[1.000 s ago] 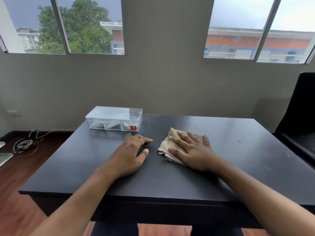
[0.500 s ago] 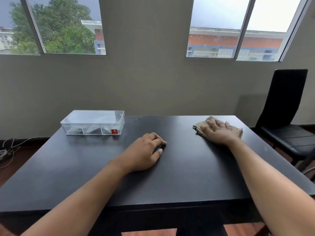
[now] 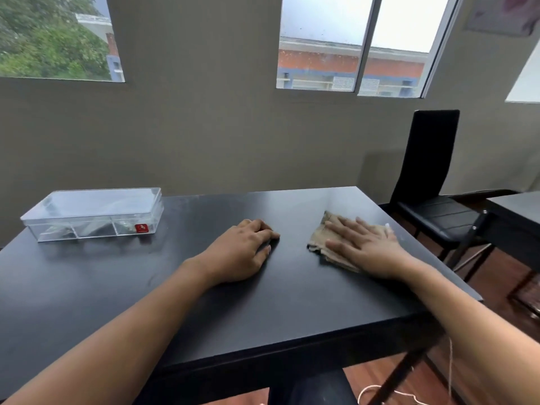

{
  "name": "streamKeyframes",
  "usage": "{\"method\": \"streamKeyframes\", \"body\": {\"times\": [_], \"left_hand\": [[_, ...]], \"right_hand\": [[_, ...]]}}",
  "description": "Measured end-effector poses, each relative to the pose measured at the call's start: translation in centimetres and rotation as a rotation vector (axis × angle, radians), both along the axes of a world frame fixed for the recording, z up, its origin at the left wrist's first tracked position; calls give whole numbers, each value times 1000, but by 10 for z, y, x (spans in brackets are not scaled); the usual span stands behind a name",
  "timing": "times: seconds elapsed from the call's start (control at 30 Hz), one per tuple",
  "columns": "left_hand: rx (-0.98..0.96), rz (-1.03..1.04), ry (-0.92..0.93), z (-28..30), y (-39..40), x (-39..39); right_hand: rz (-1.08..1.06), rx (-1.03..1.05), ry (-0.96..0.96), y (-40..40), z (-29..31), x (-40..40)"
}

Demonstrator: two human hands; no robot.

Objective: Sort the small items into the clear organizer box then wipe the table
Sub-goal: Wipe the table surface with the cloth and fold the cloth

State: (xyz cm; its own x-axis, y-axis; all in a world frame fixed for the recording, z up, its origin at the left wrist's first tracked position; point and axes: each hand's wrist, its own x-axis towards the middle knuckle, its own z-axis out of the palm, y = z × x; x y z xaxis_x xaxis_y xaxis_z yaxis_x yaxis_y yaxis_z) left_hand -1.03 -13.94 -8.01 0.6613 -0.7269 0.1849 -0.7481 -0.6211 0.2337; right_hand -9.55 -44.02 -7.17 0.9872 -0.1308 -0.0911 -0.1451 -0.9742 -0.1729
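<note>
The clear organizer box [image 3: 93,213] stands with its lid down at the far left of the black table [image 3: 263,311]; dark small items show through its compartments and a red label is on its front. A folded tan cloth [image 3: 320,242] lies on the right part of the table. My right hand [image 3: 365,249] presses flat on the cloth with fingers spread. My left hand [image 3: 242,252] rests palm down on the bare tabletop near the middle, fingers slightly curled, holding nothing.
A black chair [image 3: 432,182] stands just past the table's right edge, and the corner of a second table [image 3: 517,206] shows at the far right. A wall with windows runs behind the table. A thin cord lies on the wooden floor at the lower right.
My right hand has slid the cloth back from the far right corner toward me and the middle. My left hand has stayed on the table. The view has turned further right.
</note>
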Motion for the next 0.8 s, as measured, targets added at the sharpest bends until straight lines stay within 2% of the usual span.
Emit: {"method": "streamKeyframes", "body": {"times": [0.07, 0.17, 0.33, 0.47, 0.67, 0.8], "left_hand": [[-5, -12, 3, -1, -9, -2], [-4, -21, -7, -1, -19, -6], [1, -32, -15, 0, -28, -3], [-15, -49, -22, -3, -33, 1], [-37, -43, -16, -7, -33, -3], [-47, -42, -12, -6, -31, -4]], "right_hand": [[-128, -20, 0, -12, 3, 14], [-190, 4, -4, -8, 0, 18], [-59, 11, -26, 8, -6, -31], [-9, 14, -30, -17, -2, -69], [-255, 34, -25, -60, -2, -25], [-309, 46, -29, -52, -4, -21]]}}
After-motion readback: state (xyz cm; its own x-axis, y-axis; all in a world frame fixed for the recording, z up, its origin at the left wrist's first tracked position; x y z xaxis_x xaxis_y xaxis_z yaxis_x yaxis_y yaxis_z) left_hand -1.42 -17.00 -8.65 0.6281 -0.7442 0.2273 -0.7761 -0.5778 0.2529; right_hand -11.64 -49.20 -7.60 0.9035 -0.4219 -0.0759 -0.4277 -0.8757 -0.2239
